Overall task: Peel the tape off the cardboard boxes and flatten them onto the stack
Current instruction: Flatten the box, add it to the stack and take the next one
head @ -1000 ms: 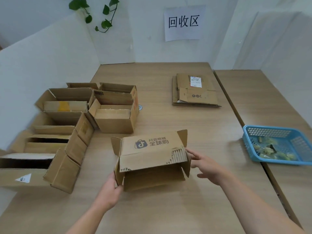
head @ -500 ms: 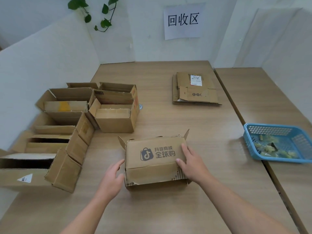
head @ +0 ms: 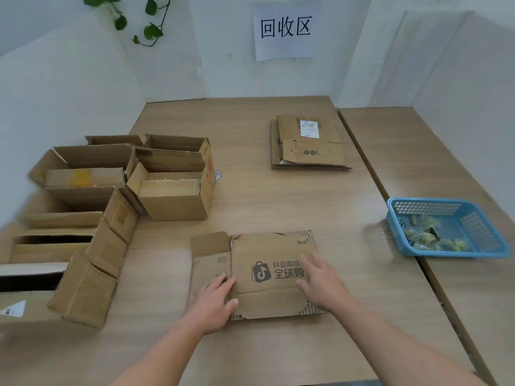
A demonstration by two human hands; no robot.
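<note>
A cardboard box with a printed bag logo (head: 267, 252) lies flattened on the wooden table (head: 250, 196) in front of me. My left hand (head: 213, 305) presses flat on its left flap, fingers straight. My right hand (head: 320, 285) presses on its right half, fingers spread. The stack of flattened boxes (head: 306, 143) lies farther back on the right, apart from both hands.
Several open cardboard boxes (head: 172, 176) crowd the table's left side along the white partition. A blue plastic basket (head: 446, 229) holding peeled tape scraps sits at the right, across the seam between two tables. A paper sign (head: 285, 30) hangs on the back wall.
The logo box stood up half open a second ago; it has since been pushed down and now lies flat under both palms.
</note>
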